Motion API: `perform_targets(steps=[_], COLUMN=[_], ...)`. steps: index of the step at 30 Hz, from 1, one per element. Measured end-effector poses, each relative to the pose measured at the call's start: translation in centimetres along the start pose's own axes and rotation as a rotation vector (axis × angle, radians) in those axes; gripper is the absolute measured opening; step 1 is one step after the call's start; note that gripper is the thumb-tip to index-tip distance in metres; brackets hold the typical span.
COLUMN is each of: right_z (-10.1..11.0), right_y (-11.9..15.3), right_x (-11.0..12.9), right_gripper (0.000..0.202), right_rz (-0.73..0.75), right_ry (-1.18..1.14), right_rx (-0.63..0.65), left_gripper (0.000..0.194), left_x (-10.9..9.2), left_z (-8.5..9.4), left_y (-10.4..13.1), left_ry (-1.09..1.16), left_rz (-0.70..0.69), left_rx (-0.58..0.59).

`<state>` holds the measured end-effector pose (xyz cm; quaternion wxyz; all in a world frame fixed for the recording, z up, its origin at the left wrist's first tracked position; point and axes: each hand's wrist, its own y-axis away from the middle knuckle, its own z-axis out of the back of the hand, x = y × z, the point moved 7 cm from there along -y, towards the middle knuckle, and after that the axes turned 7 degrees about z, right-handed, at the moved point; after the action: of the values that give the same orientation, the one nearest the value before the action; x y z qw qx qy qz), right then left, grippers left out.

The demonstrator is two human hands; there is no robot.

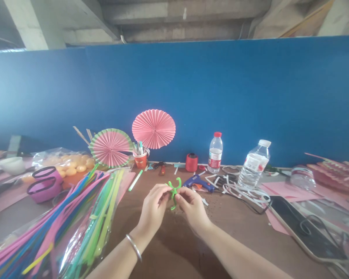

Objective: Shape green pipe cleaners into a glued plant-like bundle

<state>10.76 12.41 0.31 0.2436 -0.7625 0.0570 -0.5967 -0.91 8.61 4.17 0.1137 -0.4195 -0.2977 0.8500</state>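
Above the brown tabletop (174, 240), both hands (154, 205) (193, 207) pinch a green curled piece (174, 192).

- Left forearm (120, 254) comes in from seven o'clock, right forearm (235, 252) from five.
- Left hand (152, 205) pinches, fingers toward two o'clock.
- Right hand (195, 209) pinches too, fingers toward ten.

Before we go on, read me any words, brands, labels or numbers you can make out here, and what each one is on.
No text can be read with certainty.
Red-capped bottle: red and white label, print too blurred to read.
White-capped bottle: label also too blurred.
Orange cup: pale marks, too small to tell.
Phone: dark screen, no text visible.
Green bent piece: no lettering visible.
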Motion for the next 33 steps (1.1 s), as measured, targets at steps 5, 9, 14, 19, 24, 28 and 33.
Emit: perform_targets(steps=[5,9,14,19,24,28,33], right_z=[-0.7,-1.3,-1.4,-1.6,-1.7,-1.5,-1.7], right_y=[0.2,0.6,0.8,1.0,1.1,1.3,1.5], right_x=[-2.0,-2.3,-1.8,-1.1,-0.3,-0.5,-0.2], right_gripper=[0.020,0.023,0.024,0.024,0.025,0.025,0.027], right_rz=[-0.091,-0.160,-0.179,-0.145,-0.044,-0.026,0.016], right_ry=[-0.220,-0.320,-0.344,-0.316,-0.253,-0.197,-0.142], right_rx=[0.095,0.156,0.163,0.169,0.174,0.127,0.093], left_gripper=[0.019,0.022,0.024,0.022,0.022,0.022,0.018], left_x=[0.2,-0.6,-1.6,-2.2,-2.5,-2.2,-2.6], left_z=[0.0,0.5,1.0,1.5,1.7,1.4,1.3], left_y=[0.5,0.7,0.8,1.0,1.1,1.3,1.2], left_ry=[0.001,-0.064,-0.143,-0.174,-0.145,-0.128,-0.179], left_rz=[-0.080,-0.201,-0.356,-0.383,-0.375,-0.350,-0.378], left_rx=[0.020,-0.008,-0.039,-0.107,-0.129,-0.123,-0.095])
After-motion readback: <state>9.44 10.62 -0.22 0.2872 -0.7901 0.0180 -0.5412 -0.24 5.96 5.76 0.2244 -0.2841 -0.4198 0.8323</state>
